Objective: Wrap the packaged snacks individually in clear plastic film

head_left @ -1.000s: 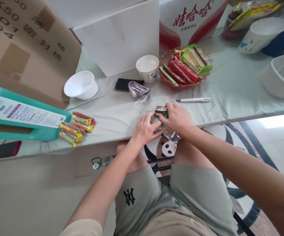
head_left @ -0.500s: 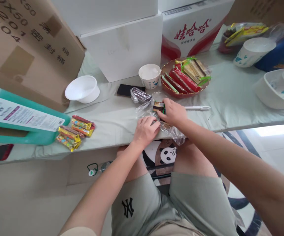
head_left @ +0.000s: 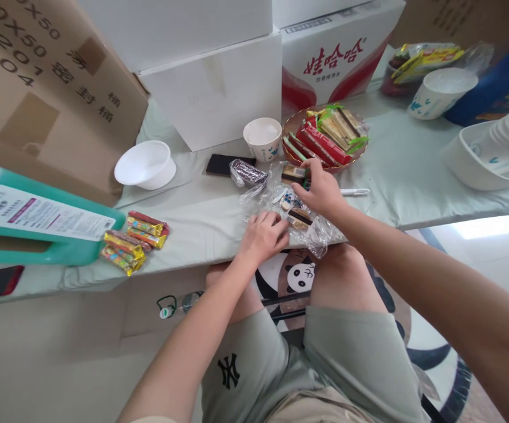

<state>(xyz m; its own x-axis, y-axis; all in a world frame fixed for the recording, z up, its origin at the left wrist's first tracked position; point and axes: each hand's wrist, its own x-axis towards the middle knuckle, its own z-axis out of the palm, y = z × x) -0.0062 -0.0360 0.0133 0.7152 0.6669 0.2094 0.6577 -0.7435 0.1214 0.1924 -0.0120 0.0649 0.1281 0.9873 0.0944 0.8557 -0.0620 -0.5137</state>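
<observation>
My right hand (head_left: 320, 189) grips a small packaged wafer biscuit (head_left: 293, 174) between thumb and fingers, just in front of the snack bowl. Beneath it a crinkled clear plastic bag (head_left: 276, 197) lies spread at the table's front. Another wafer packet (head_left: 299, 218) with a dark stripe rests in the bag. My left hand (head_left: 264, 239) has its fingers curled on the bag's near left edge; the fingertips are partly hidden. Close behind the bag are a dark snack in clear wrap (head_left: 248, 173) and a black phone (head_left: 219, 165).
A bowl with a gold rim (head_left: 286, 126) holds red packets and wafers, beside a paper cup (head_left: 262, 140). A white pen (head_left: 355, 192) lies right of my hand. Left are a white bowl (head_left: 145, 164), yellow-wrapped sticks (head_left: 126, 249) and a green jug (head_left: 60, 249). Boxes (head_left: 219, 88) stand behind.
My right hand has moved up and away from my left hand with the wafer packet, uncovering the other packet in the bag. My left hand has barely moved. The view has shifted slightly.
</observation>
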